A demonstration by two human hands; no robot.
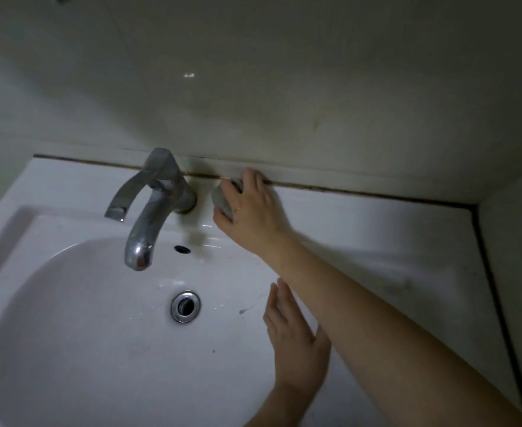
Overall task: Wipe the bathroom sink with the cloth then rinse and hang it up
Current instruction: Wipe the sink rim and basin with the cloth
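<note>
The right hand (253,208) lies on the back ledge of the white sink (361,217), just right of the chrome faucet (153,204) base, with its fingertips reaching the dark seam where the ledge meets the wall (284,87). Its fingers are curled over a bunched grey cloth (224,197), which is pressed against the ledge and shows only at the hand's left edge. The left hand (293,337) is open and flat with fingers extended together, holding nothing, above the right inner slope of the basin; whether it touches the basin cannot be told. The right forearm crosses above it. The drain (185,306) sits at the basin's centre, the overflow hole (182,249) behind the spout. Small dark specks mark the basin.
</note>
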